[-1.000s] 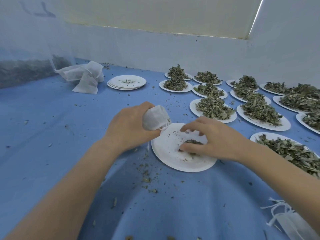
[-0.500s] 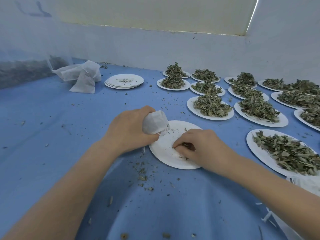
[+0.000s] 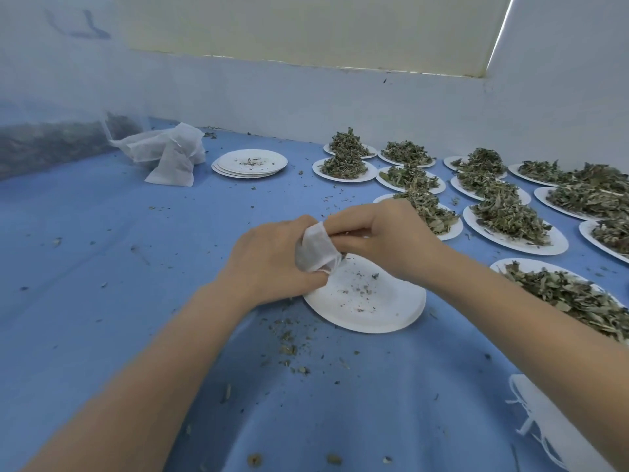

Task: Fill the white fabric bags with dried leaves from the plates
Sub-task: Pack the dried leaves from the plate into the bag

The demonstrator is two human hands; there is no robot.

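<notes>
From the head view, the left hand [image 3: 269, 264] is clamping its grip around a small white fabric bag [image 3: 316, 248] just above the far-left rim of the nearly empty plate [image 3: 381, 308] on the blue bench [image 3: 102, 250]. The right hand [image 3: 388, 236] is pinching its fingertips together at the bag's mouth, over that plate's far edge. Plates heaped with dried leaves [image 3: 507, 216] are sitting beyond and right of that plate, and a stack of empty plates [image 3: 250, 163] and spare bags [image 3: 166, 151] are lying far beyond it to the left.

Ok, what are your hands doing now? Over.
Left hand grips white bag. Right hand pinched at its mouth. Plate below nearly empty. Nothing blocking.
</notes>
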